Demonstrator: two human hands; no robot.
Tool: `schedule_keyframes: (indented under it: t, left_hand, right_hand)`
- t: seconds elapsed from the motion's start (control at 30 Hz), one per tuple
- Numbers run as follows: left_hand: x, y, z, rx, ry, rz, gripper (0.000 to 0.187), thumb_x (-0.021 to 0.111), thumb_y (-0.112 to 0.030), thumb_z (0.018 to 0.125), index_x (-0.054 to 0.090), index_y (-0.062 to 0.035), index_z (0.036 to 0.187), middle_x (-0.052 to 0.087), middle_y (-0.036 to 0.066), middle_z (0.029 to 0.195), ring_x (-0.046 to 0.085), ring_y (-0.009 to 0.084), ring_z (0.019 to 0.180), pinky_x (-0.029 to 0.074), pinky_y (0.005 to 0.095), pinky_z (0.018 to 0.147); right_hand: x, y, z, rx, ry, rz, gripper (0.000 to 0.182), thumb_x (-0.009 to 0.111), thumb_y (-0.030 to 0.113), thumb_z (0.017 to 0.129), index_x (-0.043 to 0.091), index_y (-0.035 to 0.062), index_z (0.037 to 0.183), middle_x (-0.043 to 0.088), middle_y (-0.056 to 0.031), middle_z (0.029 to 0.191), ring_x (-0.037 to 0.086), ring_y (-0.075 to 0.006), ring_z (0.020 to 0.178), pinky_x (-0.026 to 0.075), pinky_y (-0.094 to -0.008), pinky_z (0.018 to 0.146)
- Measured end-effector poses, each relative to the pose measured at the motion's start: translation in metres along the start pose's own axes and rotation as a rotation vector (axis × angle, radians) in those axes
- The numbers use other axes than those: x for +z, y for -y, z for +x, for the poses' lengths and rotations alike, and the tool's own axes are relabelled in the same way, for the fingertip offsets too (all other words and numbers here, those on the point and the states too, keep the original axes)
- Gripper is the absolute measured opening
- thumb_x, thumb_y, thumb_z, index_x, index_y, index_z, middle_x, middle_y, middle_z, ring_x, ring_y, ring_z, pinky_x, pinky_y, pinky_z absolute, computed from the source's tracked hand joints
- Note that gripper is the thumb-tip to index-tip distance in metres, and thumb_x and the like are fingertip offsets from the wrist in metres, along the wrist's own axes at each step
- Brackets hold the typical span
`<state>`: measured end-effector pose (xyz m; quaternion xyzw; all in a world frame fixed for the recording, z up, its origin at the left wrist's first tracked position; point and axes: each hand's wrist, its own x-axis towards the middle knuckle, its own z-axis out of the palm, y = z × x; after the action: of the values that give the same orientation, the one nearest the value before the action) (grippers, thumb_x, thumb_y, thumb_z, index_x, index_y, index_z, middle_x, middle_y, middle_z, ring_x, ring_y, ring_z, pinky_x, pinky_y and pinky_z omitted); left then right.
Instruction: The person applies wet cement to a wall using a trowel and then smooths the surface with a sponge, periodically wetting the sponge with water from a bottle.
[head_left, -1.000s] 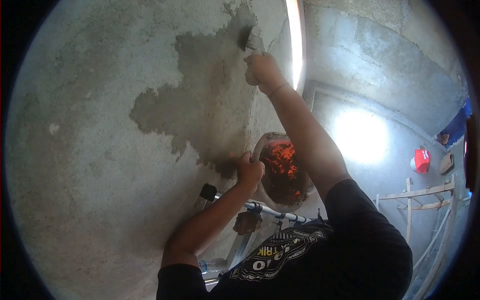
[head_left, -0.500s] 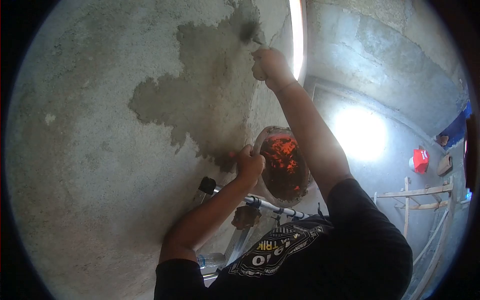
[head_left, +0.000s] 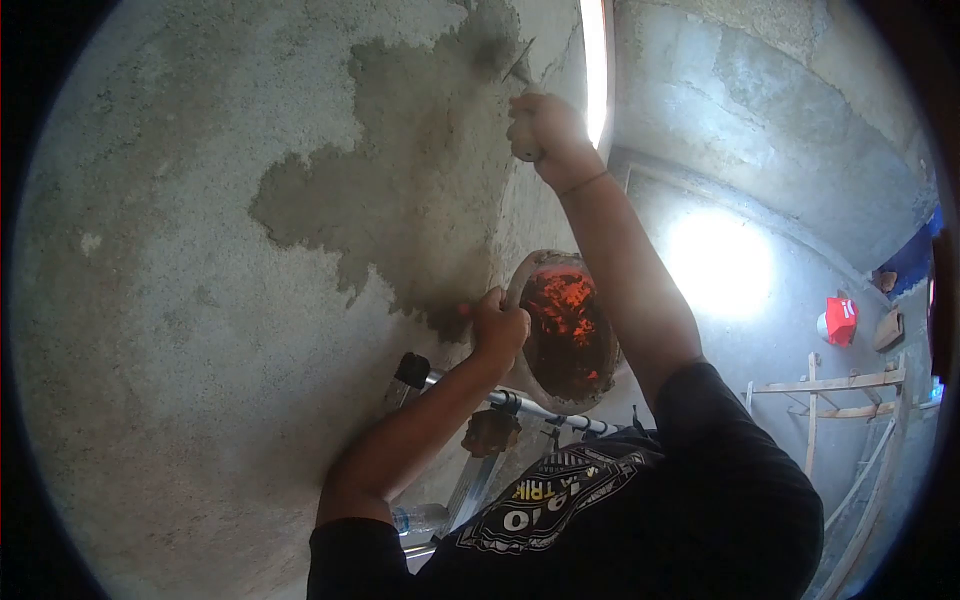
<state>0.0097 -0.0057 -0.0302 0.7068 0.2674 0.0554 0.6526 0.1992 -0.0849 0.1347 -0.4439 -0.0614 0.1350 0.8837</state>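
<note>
My right hand [head_left: 552, 130] is closed round the handle of a small trowel [head_left: 524, 72], raised near the top of the wall beside the bright vertical gap. The trowel's blade is seen nearly edge-on, close to the wall. A dark, damp-looking patch [head_left: 400, 170] spreads over the grey wall to its left. Lower down, my left hand [head_left: 499, 328] grips the rim of a round bowl [head_left: 570, 345]. The bowl is tilted, with orange-red marks and brown material showing inside it.
Below the bowl runs a metal ladder [head_left: 545, 410] with a black end cap, and a clear plastic bottle [head_left: 425, 518] lies near it. A wooden frame [head_left: 830, 384] stands at the right. A red and white object [head_left: 840, 322] is beyond it.
My right hand has turned slightly and shifted a little right, and the trowel's blade now shows more clearly. My left hand and the bowl have hardly moved.
</note>
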Motion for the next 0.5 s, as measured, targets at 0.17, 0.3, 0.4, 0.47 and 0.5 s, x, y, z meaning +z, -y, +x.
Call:
schedule_keyframes:
  t: [0.17, 0.3, 0.4, 0.47, 0.5]
  left_hand:
    - [0.001, 0.006, 0.006, 0.029, -0.016, -0.003, 0.024, 0.049, 0.009, 0.056, 0.05, -0.002, 0.078, 0.048, 0.004, 0.068, 0.044, 0.0134, 0.053, 0.035, 0.0283, 0.042]
    - [0.0, -0.002, -0.005, 0.009, 0.036, -0.022, 0.024, 0.049, 0.008, 0.057, 0.051, -0.0017, 0.079, 0.047, 0.004, 0.068, 0.044, 0.0135, 0.053, 0.035, 0.0278, 0.043]
    - [0.001, -0.002, -0.004, 0.007, 0.071, -0.014, 0.025, 0.049, 0.008, 0.057, 0.051, -0.0017, 0.079, 0.048, 0.003, 0.067, 0.044, 0.0132, 0.052, 0.036, 0.0276, 0.044]
    - [0.002, -0.003, -0.003, -0.014, 0.045, -0.059, 0.024, 0.049, 0.008, 0.057, 0.051, -0.0019, 0.079, 0.048, 0.003, 0.065, 0.045, 0.0133, 0.051, 0.036, 0.0281, 0.044]
    - [0.002, -0.004, -0.004, -0.008, 0.046, -0.06, 0.024, 0.049, 0.008, 0.057, 0.051, -0.0019, 0.079, 0.048, 0.003, 0.065, 0.045, 0.0133, 0.051, 0.036, 0.0281, 0.044]
  right_hand:
    - [0.042, -0.009, -0.01, -0.202, -0.063, -0.223, 0.058, 0.069, 0.009, 0.078, 0.047, -0.0047, 0.13, 0.061, -0.0186, 0.11, 0.059, -0.0272, 0.095, 0.05, -0.0374, 0.077]
    - [0.057, 0.019, -0.034, -0.51, 0.05, -0.271, 0.055, 0.068, 0.01, 0.08, 0.05, -0.0002, 0.131, 0.058, -0.0112, 0.092, 0.061, -0.0196, 0.073, 0.049, -0.0324, 0.055]
    - [0.036, 0.005, -0.009, -0.449, 0.043, -0.218, 0.06, 0.07, 0.01, 0.077, 0.048, 0.0004, 0.132, 0.06, -0.0153, 0.103, 0.06, -0.0239, 0.086, 0.049, -0.0346, 0.067]
    - [0.02, -0.004, 0.024, -0.474, -0.078, -0.279, 0.063, 0.07, 0.009, 0.076, 0.047, 0.0006, 0.133, 0.061, -0.0183, 0.11, 0.06, -0.0278, 0.097, 0.05, -0.0369, 0.079]
    - [0.008, -0.002, 0.039, -0.263, -0.067, -0.079, 0.058, 0.069, 0.009, 0.076, 0.05, 0.0009, 0.13, 0.062, -0.0179, 0.106, 0.06, -0.0278, 0.094, 0.05, -0.0365, 0.079]
